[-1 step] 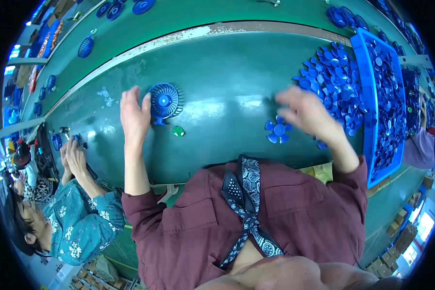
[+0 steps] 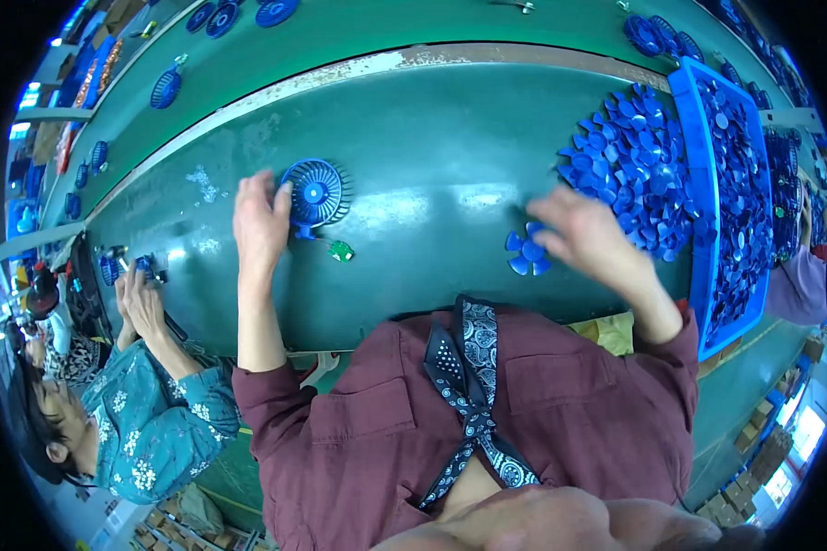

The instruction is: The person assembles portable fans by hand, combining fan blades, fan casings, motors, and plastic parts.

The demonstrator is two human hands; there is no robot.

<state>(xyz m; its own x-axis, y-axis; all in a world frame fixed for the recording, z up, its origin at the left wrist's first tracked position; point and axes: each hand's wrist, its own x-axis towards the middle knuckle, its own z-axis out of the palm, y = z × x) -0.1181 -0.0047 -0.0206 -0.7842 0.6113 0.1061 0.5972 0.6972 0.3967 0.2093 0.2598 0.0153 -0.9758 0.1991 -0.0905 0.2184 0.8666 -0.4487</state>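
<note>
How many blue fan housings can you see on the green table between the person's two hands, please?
1: the blue fan housing, just right of the left hand, with a small green circuit board at its lower right. No others seem hidden.

Factory assembly workshop: green workbench (image 2: 413, 275), heaped blue fan blades (image 2: 632, 174), co-worker (image 2: 161, 418) alongside.

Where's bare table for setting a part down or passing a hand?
The widest bare patch lies between the fan housing with its green board and the single rotor by the right hand. A smaller one lies between the left hand and the co-worker's hands. It's crowded at right, where the rotor heap meets the blue crate.
</note>
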